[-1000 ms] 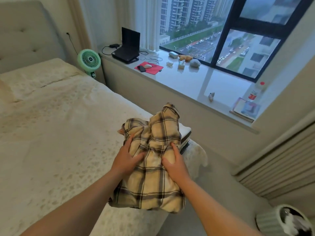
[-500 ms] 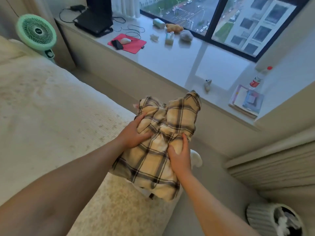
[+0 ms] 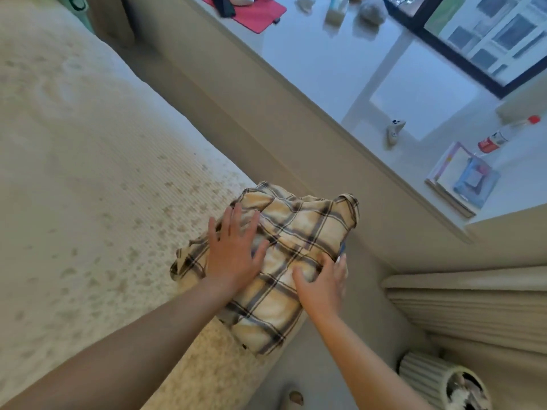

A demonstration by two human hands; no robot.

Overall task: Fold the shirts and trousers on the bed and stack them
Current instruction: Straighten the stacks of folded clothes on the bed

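The plaid shirt (image 3: 284, 255), folded, lies at the bed (image 3: 88, 173) corner nearest the windowsill (image 3: 340, 69), apparently on top of a stack, though the garments beneath are almost wholly hidden.

Left of the shirt's centre, the left hand (image 3: 233, 250) rests flat with fingers spread wide, pressing the cloth. At the shirt's right edge, the right hand (image 3: 322, 279) has its fingers curled over the fabric, apparently tucking that side.

To finish the step well: press evenly, smooth outward from the centre, and square the edges with the stack. The shirt overhangs the bed edge; a heavy push could tip it off.
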